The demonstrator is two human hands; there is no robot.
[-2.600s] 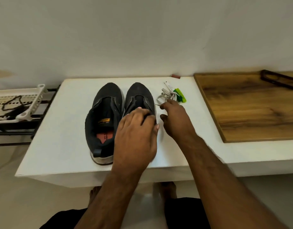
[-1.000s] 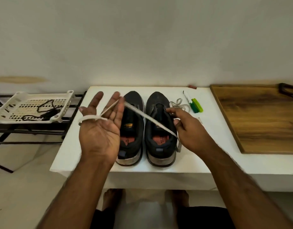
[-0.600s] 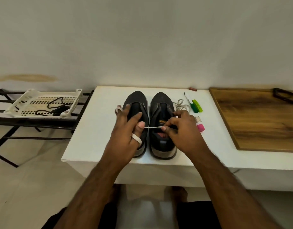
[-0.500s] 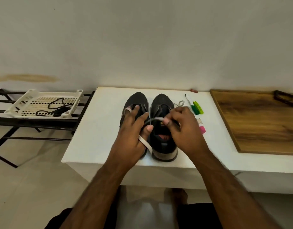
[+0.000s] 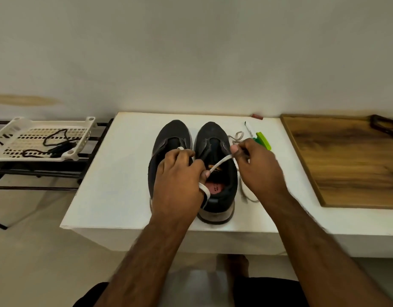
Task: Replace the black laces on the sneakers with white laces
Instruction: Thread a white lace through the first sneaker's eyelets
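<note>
Since half a second ago the right hand (image 5: 255, 167) has drawn away to the right of the sneakers, so the white lace (image 5: 219, 163) now runs taut and slanting between the two hands instead of bowing in a short arc. The left hand (image 5: 180, 185) has barely moved. The view has tipped slightly.

Nearest, the left hand sits over the heel half of the left sneaker (image 5: 169, 138), fingers curled. The lace is looped round its thumb side, a white band showing at the lower edge of the hand just above the heel of the right sneaker (image 5: 215, 165), and the thumb and fingers pinch the lace where it leaves the hand. From there the lace rises to the right across the open mouth of the right sneaker to the right hand, which pinches it between thumb and forefinger beside that sneaker's right edge. More white lace (image 5: 246, 191) hangs below the right hand and lies on the table (image 5: 115, 173) right of the sneaker.

Both sneakers stand side by side on the table, toes away, no laces in them.

Behind the right hand, right of the sneakers, lie a loose loop of white lace (image 5: 236, 136), a pen (image 5: 248, 127) and a green clip-like thing (image 5: 263, 140). Farther right lies a wooden board (image 5: 346, 162).

Left of the sneakers, off the table, a white basket (image 5: 80, 138) on a black rack (image 5: 36, 171) holds black laces (image 5: 56, 145).
</note>
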